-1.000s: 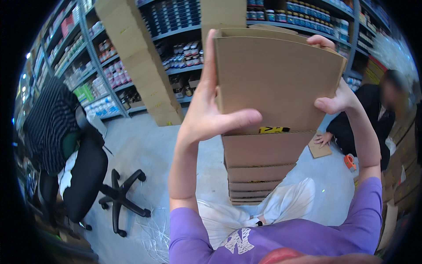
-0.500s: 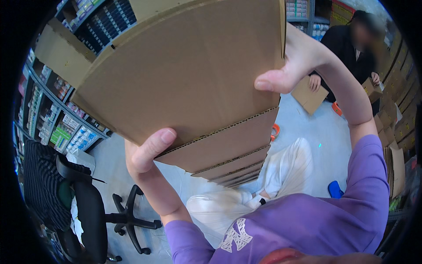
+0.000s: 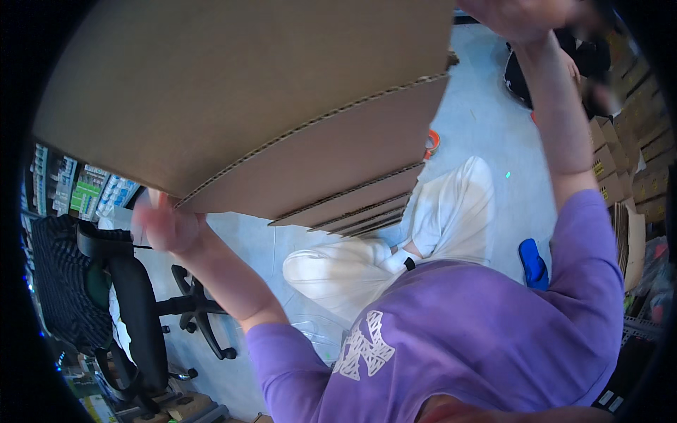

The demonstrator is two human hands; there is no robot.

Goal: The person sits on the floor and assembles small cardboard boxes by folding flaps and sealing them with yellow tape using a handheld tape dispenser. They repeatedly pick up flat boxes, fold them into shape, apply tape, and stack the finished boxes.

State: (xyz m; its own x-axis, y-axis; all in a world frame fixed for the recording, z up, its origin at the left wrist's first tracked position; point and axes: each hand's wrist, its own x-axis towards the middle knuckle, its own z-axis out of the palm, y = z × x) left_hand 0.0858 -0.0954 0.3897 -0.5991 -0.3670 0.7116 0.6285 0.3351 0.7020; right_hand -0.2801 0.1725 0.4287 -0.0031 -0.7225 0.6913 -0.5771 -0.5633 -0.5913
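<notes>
The scene is evenly and brightly lit from overhead, and no hard shadows are cast on the pale floor (image 3: 486, 120). The underside of the flattened cardboard box (image 3: 233, 92) is left dimmer. Both hands gripping it are smeared by motion blur. Beyond the box, straight edges are bent, and a black fisheye rim is seen.

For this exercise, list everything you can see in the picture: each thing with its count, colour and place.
cardboard sheet: one, brown, held overhead
stacked cardboard: several sheets, brown, under it
office chair: one, black, left
shelves: stocked, far left
tape roll: one, orange, floor
blue object: one, floor right
small boxes: several, brown, right
second person: one, dark clothes, top right
purple shirt: one, bottom
white trousers: one pair, centre
left hand: gripping sheet's lower edge
right hand: at sheet's top right
</notes>
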